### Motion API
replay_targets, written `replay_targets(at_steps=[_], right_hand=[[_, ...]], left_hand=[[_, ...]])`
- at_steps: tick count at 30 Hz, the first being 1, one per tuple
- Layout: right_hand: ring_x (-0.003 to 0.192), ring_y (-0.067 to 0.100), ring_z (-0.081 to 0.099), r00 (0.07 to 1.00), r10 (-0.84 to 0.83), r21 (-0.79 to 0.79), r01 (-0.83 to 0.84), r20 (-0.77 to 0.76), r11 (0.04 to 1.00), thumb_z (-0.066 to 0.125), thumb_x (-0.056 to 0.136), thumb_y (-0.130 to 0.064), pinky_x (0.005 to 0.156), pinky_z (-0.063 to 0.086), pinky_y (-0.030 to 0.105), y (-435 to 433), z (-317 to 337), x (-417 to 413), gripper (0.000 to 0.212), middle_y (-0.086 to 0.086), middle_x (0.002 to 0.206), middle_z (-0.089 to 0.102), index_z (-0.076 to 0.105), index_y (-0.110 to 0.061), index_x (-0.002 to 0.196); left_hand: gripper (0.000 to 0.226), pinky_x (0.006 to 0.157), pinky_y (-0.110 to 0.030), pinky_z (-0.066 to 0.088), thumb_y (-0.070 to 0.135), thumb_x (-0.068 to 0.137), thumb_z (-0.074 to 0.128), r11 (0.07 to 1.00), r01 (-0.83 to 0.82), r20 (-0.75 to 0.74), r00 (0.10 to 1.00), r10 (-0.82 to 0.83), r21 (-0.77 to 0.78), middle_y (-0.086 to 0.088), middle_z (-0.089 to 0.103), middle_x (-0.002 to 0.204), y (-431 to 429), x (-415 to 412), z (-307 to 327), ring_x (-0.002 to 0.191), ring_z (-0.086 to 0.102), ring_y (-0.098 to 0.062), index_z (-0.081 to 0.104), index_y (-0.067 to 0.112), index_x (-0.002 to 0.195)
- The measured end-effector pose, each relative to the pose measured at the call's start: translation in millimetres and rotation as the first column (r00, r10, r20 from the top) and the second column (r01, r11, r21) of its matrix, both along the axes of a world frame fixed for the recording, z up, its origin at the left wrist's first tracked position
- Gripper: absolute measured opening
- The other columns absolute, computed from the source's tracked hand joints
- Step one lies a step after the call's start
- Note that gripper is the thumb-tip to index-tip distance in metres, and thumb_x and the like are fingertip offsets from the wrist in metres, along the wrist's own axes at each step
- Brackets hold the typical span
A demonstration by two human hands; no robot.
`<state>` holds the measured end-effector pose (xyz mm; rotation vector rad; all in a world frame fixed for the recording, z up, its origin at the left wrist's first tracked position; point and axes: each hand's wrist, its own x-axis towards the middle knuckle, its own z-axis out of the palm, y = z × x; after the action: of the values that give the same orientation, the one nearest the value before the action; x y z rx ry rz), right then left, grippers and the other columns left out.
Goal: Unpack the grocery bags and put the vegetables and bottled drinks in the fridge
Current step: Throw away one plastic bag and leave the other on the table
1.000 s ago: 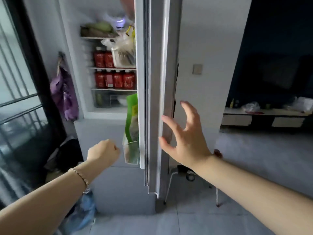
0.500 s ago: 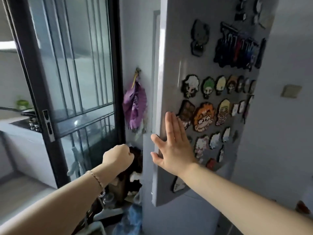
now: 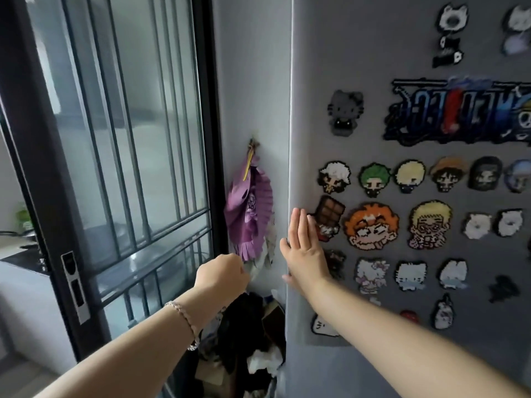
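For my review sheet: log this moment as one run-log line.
right hand: flat, pressing fridge door beside magnets | left hand: fist, nothing seen held | fridge interior: out of view

A smooth matt grey finish is being shown by the fridge door [image 3: 359,67], a grainy beaded texture by its magnets [image 3: 370,225]. Glossy glass [image 3: 120,110] is being framed in dark metal on the sliding door [image 3: 43,168].

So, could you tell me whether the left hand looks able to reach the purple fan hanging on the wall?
Probably yes. The left hand, curled into a fist, sits just below the fringe of the purple fan, with nothing between them in this view, though depth is hard to judge.
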<state>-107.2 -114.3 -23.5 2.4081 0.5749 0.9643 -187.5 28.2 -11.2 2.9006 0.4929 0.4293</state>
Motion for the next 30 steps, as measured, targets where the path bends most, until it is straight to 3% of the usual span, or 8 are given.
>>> replay_targets(at_steps=[4,7,13,19,23,25,27,30], right_hand=[[0.126,0.057,-0.004,0.983,-0.182,-0.087,0.183,0.023,0.979,0.060,0.083,-0.052,0.085,-0.028,0.078,29.6,6.6,53.9,0.078,0.040,0.140,-0.005,0.038,-0.003,0.139],[0.128,0.061,0.009,0.973,-0.227,-0.157,0.231,0.041,0.960,0.061,0.086,-0.041,0.079,-0.027,0.081,41.7,12.3,91.0,0.085,0.044,0.135,-0.003,0.021,0.006,0.144],[0.132,0.052,0.014,0.984,-0.138,-0.273,0.165,0.115,0.948,0.048,0.095,-0.039,0.099,-0.007,0.067,39.5,13.0,137.6,0.079,0.038,0.142,0.016,0.012,0.013,0.143],[0.127,0.057,0.011,0.979,-0.195,-0.221,0.204,0.064,0.954,0.053,0.094,-0.035,0.099,-0.003,0.069,49.4,15.3,156.3,0.077,0.047,0.131,0.006,0.015,0.010,0.144],[0.136,0.055,0.004,0.977,-0.162,-0.163,0.138,-0.139,0.977,0.040,0.097,-0.009,0.103,-0.007,0.065,55.1,15.0,144.1,0.051,0.044,0.144,0.004,0.023,0.004,0.143],[0.139,0.052,0.000,0.932,0.039,-0.084,-0.074,-0.360,0.994,0.040,0.097,-0.020,0.109,-0.008,0.062,64.2,13.5,131.6,0.045,0.038,0.149,0.000,0.033,-0.005,0.139],[0.138,0.045,0.013,0.808,0.192,0.009,-0.225,-0.558,0.974,0.043,0.096,-0.039,0.113,0.014,0.054,78.8,11.7,115.1,0.053,0.030,0.149,0.015,0.033,-0.010,0.138],[0.095,0.027,0.056,0.563,0.274,0.101,-0.319,-0.780,0.943,0.043,0.095,-0.046,0.071,0.043,0.034,109.9,4.4,89.8,0.043,0.010,0.105,0.057,0.048,-0.011,0.119]], left_hand=[[0.027,0.054,-0.026,0.034,0.017,0.086,0.045,0.999,-0.039,-0.009,0.999,0.039,-0.018,0.003,0.049,0.065,16.8,30.6,2.1,0.064,0.047,-0.022,0.040,0.017,0.059],[0.021,0.061,-0.025,0.038,0.019,0.088,0.045,0.997,-0.077,-0.026,0.997,0.076,-0.024,0.003,0.053,0.072,22.2,54.9,7.4,0.070,0.051,-0.022,0.046,0.018,0.067],[0.020,0.065,-0.028,0.040,0.018,0.090,0.044,0.990,-0.129,-0.026,0.991,0.128,-0.048,-0.004,0.061,0.080,27.0,103.6,13.0,0.086,0.063,-0.030,0.046,0.015,0.069],[0.023,0.059,-0.028,0.039,0.018,0.090,0.042,0.990,-0.142,-0.077,0.987,0.144,0.022,0.000,0.050,0.070,39.9,126.8,3.8,0.074,0.058,-0.026,0.043,0.013,0.067],[0.022,0.061,-0.028,0.040,0.020,0.090,0.041,0.982,-0.186,-0.102,0.977,0.188,0.036,0.000,0.050,0.072,51.1,131.0,0.7,0.071,0.051,-0.022,0.044,0.012,0.070],[0.020,0.062,-0.028,0.041,0.021,0.091,0.040,0.976,-0.210,-0.096,0.972,0.215,0.052,-0.001,0.052,0.077,57.8,127.6,-2.9,0.074,0.053,-0.023,0.050,0.011,0.078],[0.021,0.064,-0.029,0.042,0.021,0.092,0.038,0.957,-0.288,-0.104,0.951,0.291,0.043,-0.003,0.055,0.085,66.1,115.4,-8.8,0.079,0.056,-0.024,0.056,0.010,0.091],[0.025,0.067,-0.031,0.043,0.021,0.091,0.041,0.899,-0.437,-0.160,0.889,0.430,-0.014,-0.007,0.062,0.103,80.1,76.3,-22.6,0.093,0.060,-0.027,0.059,0.009,0.104]])
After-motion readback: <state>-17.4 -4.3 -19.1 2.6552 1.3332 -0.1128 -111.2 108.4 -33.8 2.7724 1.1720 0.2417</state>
